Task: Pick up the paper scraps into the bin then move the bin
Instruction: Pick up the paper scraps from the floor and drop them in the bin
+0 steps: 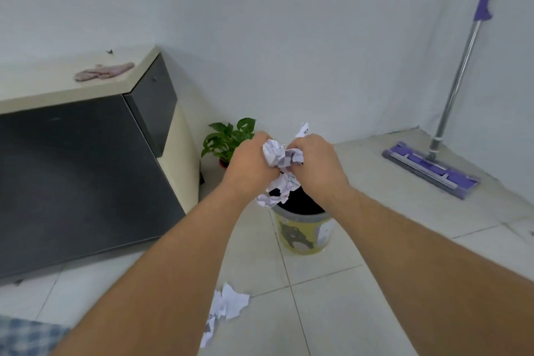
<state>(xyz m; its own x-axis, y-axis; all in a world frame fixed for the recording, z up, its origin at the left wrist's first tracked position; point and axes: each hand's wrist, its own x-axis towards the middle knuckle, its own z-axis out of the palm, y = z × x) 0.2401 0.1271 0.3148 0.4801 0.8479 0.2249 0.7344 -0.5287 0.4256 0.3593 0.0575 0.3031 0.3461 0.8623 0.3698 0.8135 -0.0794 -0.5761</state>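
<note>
Both hands are raised together directly above the bin (pixel 303 233), which stands on the floor tiles. The left hand (pixel 248 163) and right hand (pixel 315 160) each have their fingers curled closed on one crumpled wad of paper (pixel 281 154), compressing it between them. A loose tail of the same paper hangs from the wad toward the bin's dark opening, and a corner pokes up behind the right hand.

A further paper scrap (pixel 226 305) lies flat on the floor on the near side of the bin, well apart from it and partly hidden by the left forearm.

Handling assessment: the paper appears very light, soft and easily deformed; it should hold a squeezed shape loosely and may spring open or shed pieces on release. A pinch anywhere on the bulk should suffice. The floor scrap is thin and flat, so lifting by a raised torn edge seems best. The bin looks like light plastic, probably stiff enough to take by the rim.

A potted plant (pixel 228 137) stands beyond the bin.
</note>
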